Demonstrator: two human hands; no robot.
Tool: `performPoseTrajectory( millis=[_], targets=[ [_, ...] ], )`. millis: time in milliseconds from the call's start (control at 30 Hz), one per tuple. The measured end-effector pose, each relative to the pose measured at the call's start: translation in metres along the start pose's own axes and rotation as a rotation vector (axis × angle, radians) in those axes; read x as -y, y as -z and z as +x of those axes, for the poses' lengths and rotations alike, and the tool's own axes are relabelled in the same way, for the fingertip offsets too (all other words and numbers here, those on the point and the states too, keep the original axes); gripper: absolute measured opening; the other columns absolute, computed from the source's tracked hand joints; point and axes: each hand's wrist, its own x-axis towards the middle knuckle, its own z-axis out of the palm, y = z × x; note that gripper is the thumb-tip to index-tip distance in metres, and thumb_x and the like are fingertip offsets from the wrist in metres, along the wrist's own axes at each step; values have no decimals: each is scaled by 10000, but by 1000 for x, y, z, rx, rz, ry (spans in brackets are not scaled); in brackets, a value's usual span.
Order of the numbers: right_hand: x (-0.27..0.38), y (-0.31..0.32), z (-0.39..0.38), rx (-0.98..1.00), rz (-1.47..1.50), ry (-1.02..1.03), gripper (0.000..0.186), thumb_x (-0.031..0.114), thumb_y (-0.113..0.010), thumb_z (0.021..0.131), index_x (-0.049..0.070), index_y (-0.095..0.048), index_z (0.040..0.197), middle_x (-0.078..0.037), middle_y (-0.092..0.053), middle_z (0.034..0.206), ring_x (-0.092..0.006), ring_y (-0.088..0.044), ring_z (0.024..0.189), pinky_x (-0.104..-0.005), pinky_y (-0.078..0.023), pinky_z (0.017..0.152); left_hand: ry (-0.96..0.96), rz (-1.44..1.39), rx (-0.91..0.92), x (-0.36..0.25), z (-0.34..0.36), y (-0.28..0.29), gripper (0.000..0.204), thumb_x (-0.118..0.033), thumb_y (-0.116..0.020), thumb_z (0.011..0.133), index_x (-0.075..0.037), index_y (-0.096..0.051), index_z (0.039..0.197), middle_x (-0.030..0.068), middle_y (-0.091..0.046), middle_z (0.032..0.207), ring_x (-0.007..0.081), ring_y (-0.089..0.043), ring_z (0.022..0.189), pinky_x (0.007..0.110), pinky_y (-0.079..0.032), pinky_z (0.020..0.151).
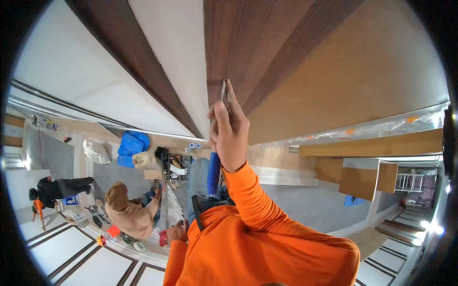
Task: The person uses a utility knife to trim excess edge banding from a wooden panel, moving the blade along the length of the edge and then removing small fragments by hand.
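Head view. The right hand [230, 131] is closed around a blue-handled tool [214, 174], fingers curled and index finger extended along the slim metal blade. The tool stands in front of the dark brown panel [243, 43], blade directed to the far side, handle to the near side. The blade tip lies at the panel face beside a thin cross line; whether it touches cannot be told from here. A white panel [164, 28] adjoins on the left, with a dark strip [138, 57] beyond it; a tan panel [343, 71] spreads to the right.

The left hand [178, 232] is lowered at the person's near left side, beside a small red item [163, 238]. Its fingers are bent; whether it grips anything cannot be determined. Both sleeves are orange.

On the left, a co-worker in a tan hooded top [131, 212] sits low near a black tool bag [179, 164]. A blue bundle [132, 148] and a white sack [96, 151] rest behind. Farther left is a person in dark clothing [59, 189]. Far right: a white ladder [409, 182].
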Motion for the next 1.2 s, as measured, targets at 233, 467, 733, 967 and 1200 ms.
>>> performPoseTrajectory(
  millis=[233, 467, 733, 967, 1200],
  targets=[
    [-11, 15, 4, -15, -32, 41, 524, 186, -534, 1074, 49, -408, 1564, -7, -573, 768, 1, -416, 493, -193, -335, 412, -93, -508, -493, -40, 48, 76, 352, -330, -568, 1035, -40, -752, 1112, 213, -747, 955, 409, -705, 923, 494, -533, 815],
    [-32, 14, 16, -20, -89, 174, 494, 175, -541, 1069, 60, -459, 1542, -1, -591, 725, -12, -440, 544, -214, -381, 478, -881, -1037, -717, -252, 100, 326, 369, -135, -740, 926, -9, -684, 1269, 125, -721, 1192, 228, -710, 1030, 330, -560, 879],
    [-27, 18, 16, -63, -316, 208, 505, 142, -603, 1026, 49, -501, 1511, -95, -673, 796, -80, -512, 633, -270, -464, 579, -921, -1175, -780, -323, 113, 380, 339, -169, -804, 886, 27, -687, 1138, 112, -730, 1088, 179, -693, 945, 322, -554, 821],
    [-22, 7, 8, -147, -342, 195, 522, 107, -616, 999, 25, -499, 1501, -232, -741, 1058, -76, -559, 663, -283, -494, 612, -980, -1095, -830, -320, 115, 379, 297, -165, -809, 876, 20, -695, 1078, 105, -738, 1018, 189, -701, 872, 323, -547, 787],
    [-21, 15, 11, -82, -217, 151, 505, 102, -592, 1012, 35, -499, 1504, -211, -748, 1044, -102, -627, 721, -294, -529, 693, -955, -1153, -812, -322, 124, 372, 306, -171, -818, 860, 19, -700, 1069, 119, -744, 999, 225, -718, 857, 350, -542, 781]
  ],
)
